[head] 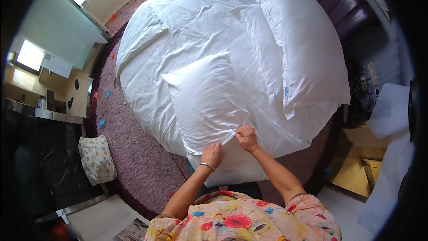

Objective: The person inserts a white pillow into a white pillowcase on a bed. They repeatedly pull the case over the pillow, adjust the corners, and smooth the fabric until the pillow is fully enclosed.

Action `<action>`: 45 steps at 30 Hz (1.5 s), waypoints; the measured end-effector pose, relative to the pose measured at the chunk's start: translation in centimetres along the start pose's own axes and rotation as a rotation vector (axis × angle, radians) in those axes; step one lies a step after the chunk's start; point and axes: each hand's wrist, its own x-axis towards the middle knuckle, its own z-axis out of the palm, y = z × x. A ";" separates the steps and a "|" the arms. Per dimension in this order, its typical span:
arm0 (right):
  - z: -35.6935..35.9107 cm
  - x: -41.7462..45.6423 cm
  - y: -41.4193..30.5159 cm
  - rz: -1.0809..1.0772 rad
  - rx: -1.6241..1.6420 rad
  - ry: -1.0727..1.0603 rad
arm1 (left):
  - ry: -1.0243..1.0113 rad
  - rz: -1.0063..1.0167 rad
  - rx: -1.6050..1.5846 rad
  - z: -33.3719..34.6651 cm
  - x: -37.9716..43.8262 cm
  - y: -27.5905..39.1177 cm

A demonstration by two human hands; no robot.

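Note:
A white square pillow (207,100) lies on the white duvet (187,40) at the near side of the bed. My right hand (246,138) pinches the pillowcase fabric at the pillow's near right corner. At the same near edge, my left hand (212,156) grips the case's hem, a bracelet round its wrist. Between the hands a narrow fold of cloth is drawn taut. To the right rest a large white pillow (311,47) and a narrower white pillow (260,47), with small blue tags on their seams. The fingertips of both hands are partly hidden.
A dark purple padded headboard (347,6) rises at the upper right. Purple carpet (133,150) with coloured scraps surrounds the round-looking bed. On the left, a cactus-print cushion (97,160) sits by black furniture (43,154). White sheeting (388,174) hangs at the right.

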 end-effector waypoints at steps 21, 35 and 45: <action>-0.6 -1.6 -10.4 -0.470 -0.128 -0.249 | 0.075 0.044 -0.056 -3.9 -7.6 -1.7; 0.3 0.0 -0.8 -0.215 -0.272 0.194 | -0.117 0.118 0.057 -3.4 -2.4 1.8; 2.3 0.0 -2.3 -0.005 -0.126 0.155 | -0.017 0.034 -0.199 -4.1 -4.9 -2.2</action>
